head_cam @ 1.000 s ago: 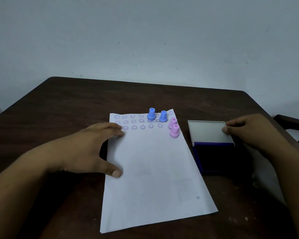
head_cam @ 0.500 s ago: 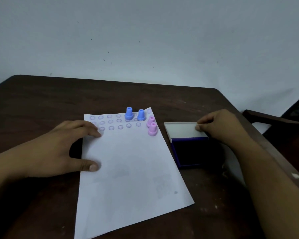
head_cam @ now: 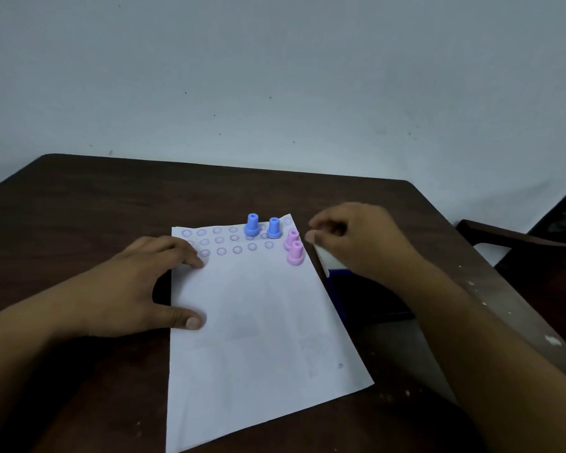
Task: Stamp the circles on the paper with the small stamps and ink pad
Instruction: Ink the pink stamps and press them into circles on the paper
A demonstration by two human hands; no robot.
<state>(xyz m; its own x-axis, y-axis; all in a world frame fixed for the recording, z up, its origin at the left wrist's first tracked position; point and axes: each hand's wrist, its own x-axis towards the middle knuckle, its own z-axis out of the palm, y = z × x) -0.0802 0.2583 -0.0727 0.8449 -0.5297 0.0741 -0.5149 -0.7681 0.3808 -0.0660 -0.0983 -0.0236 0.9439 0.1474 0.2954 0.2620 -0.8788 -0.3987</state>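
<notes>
Now the left hand (head_cam: 138,282) lies flat and open, pinning the paper (head_cam: 262,322) — the right hand (head_cam: 356,240) hovers empty, fingers loosely curled, just beside the pink stamps (head_cam: 294,248) on the table (head_cam: 95,197).

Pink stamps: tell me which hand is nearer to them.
Right. The right hand hovers just beside the pink stamps, fingertips almost reaching them; the left hand presses the paper's opposite edge.
</notes>
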